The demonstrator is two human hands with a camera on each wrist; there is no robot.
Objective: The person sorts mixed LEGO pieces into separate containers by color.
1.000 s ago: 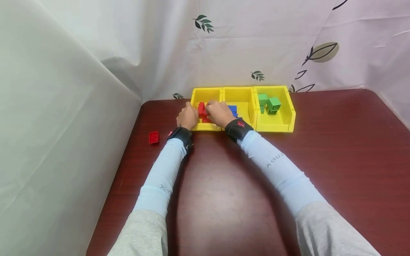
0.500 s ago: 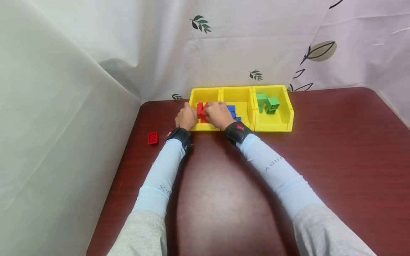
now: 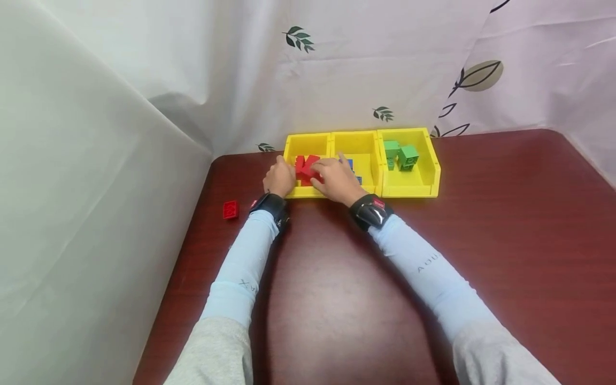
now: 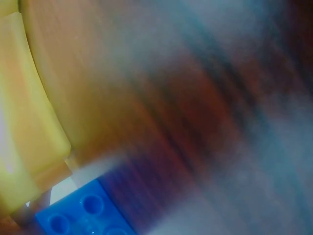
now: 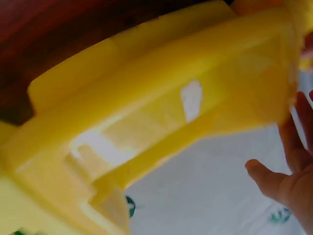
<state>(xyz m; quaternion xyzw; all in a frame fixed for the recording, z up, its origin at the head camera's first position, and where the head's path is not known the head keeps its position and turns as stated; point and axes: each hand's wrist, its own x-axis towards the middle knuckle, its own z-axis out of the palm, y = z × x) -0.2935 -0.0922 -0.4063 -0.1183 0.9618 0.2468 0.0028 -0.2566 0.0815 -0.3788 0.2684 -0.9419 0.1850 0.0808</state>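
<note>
Three yellow bins stand joined in a row at the back of the table. My left hand [image 3: 279, 177] grips the side wall of the left yellow bin [image 3: 308, 140]; its fingertips are hidden in the head view. Several red bricks [image 3: 308, 167] lie in that bin. Over its right part is my right hand [image 3: 339, 181], fingers spread and near the red bricks. Thumb and fingers stand apart in the right wrist view. Partly behind this hand, blue bricks [image 3: 359, 181] lie in the middle bin [image 3: 356, 141].
Green bricks [image 3: 408, 156] sit in the right bin [image 3: 418, 190]. A single red brick [image 3: 230, 209] lies on the table left of my left wrist. In the left wrist view, a blue brick [image 4: 88, 210] shows at the bottom. A pale cloth hangs behind and left.
My right hand has shifted slightly right and its fingers have spread, uncovering more of the red bricks. The left hand stays at the bin's side wall.
</note>
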